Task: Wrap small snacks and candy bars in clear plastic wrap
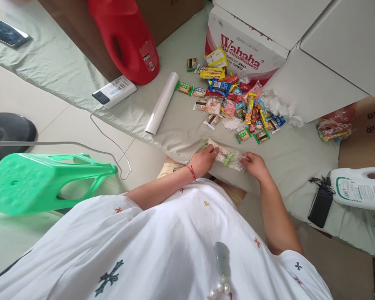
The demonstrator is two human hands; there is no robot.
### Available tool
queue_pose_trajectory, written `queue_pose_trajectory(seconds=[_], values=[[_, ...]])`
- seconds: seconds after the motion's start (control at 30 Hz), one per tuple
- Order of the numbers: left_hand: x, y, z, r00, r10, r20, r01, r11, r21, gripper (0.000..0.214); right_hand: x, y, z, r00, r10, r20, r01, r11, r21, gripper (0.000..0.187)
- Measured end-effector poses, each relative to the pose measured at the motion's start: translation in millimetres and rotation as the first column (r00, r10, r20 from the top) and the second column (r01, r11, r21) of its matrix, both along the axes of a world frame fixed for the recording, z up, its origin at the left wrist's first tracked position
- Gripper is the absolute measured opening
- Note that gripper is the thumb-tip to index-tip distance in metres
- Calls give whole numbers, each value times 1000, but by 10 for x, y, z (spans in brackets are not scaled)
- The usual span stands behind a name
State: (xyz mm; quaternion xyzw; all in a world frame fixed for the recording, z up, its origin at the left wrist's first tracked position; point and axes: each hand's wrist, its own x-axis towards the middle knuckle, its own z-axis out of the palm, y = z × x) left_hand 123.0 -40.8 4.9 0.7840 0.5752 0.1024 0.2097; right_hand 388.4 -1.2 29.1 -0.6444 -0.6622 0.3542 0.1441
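My left hand (203, 160) and my right hand (253, 163) both grip a clear plastic bag (225, 156) with several wrapped snacks inside, lying on the near edge of a pale green sheet (181, 129). The left hand pinches the bag's left end, the right hand its right end. A pile of loose wrapped snacks (234, 102) lies just beyond the bag.
A roll of clear bags (161, 103) lies left of the pile. A red jug (126, 39), a white power bank (114, 91), a Wahaha carton (246, 46), white boxes, a white detergent bottle (359, 188), a black case (320, 206) and a green stool (40, 181) surround me.
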Motion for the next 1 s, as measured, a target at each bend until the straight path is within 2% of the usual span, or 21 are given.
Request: queue_pose_trajectory(seconds=[0.1, 0.17, 0.37, 0.43, 0.53, 0.67, 0.73, 0.8, 0.87, 0.93, 1.0], values=[[-12, 8, -14, 1000, -20, 20, 20, 1000, -1, 47, -34, -53, 47, 975, -160, -155, 153, 987, -56, 31], [-15, 26, -6, 999, -35, 22, 35, 999, -11, 50, -153, -82, 73, 944, -227, -240, 206, 973, -108, 30], [30, 79, 106, 998, -67, 4, 68, 997, -37, 45, -846, -125, 3, 904, -272, -329, 275, 961, -36, 21], [43, 87, 133, 997, -71, 0, 71, 997, -26, 39, -1024, -169, -30, 937, -214, -275, 235, 971, 47, 22], [34, 117, 153, 997, -72, 35, 74, 996, -51, 37, -1164, -323, -56, 992, -93, -85, 110, 968, 227, 37], [-27, 213, 155, 974, -30, 225, 51, 995, -87, 34, -1228, -582, -128, 995, 18, 97, -45, 959, 280, 55], [-66, 278, 148, 925, 59, 376, -5, 990, -143, 40, -1238, -659, -192, 987, 54, 149, -96, 952, 289, 59], [-110, 343, 146, 822, 188, 537, -31, 958, -287, 54, -1233, -687, -250, 976, 74, 203, -133, 947, 292, 60], [-170, 396, 166, 674, 316, 667, 29, 892, -451, 69, -1212, -682, -282, 963, 78, 257, -153, 945, 288, 58], [-254, 425, 213, 553, 384, 740, 134, 835, -533, 74, -1185, -669, -288, 951, 78, 298, -168, 942, 291, 55], [-357, 430, 267, 534, 346, 771, 187, 842, -507, 61, -1166, -662, -277, 945, 75, 319, -177, 936, 304, 53]])
